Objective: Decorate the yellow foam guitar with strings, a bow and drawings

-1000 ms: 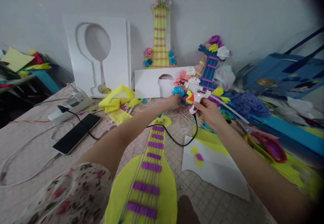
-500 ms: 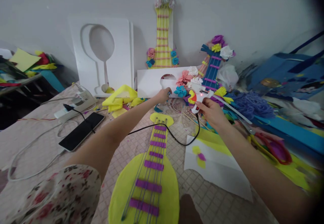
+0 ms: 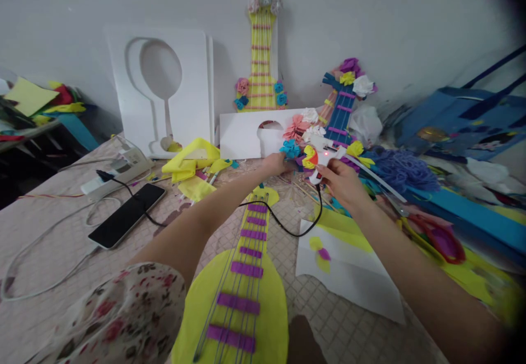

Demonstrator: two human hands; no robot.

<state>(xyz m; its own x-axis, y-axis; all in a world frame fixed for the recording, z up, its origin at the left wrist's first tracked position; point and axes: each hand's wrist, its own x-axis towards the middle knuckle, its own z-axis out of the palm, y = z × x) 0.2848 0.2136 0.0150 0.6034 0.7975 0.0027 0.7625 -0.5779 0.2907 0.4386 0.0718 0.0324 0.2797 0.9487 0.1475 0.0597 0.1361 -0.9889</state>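
our right hand [image 3: 343,180] has its fingers closed around the handle of the white hot glue gun [image 3: 324,158], near the far side of the table, a small red light glowing on its body. a white glue stick [image 3: 376,177] slants off to the right behind it, and a black cord [image 3: 298,236] loops down from the handle and across the neck of the yellow craft guitar [image 3: 267,293]. that guitar lies flat before us, with purple strips [image 3: 236,302] and thin strings along it.

our left hand [image 3: 275,164] is just beside the blue paper flower [image 3: 290,148]; its fingertips are hidden, so we cannot tell whether they are spread, pinched or holding anything.

to our left, a black smartphone [image 3: 127,216] lies near the white power strip [image 3: 117,175]. a torn white paper [image 3: 349,282] is right of the guitar, and farther right we see red-handled scissors [image 3: 459,253] and purple-blue yarn [image 3: 405,166]. white boards [image 3: 195,79] with cutouts lean against the wall.
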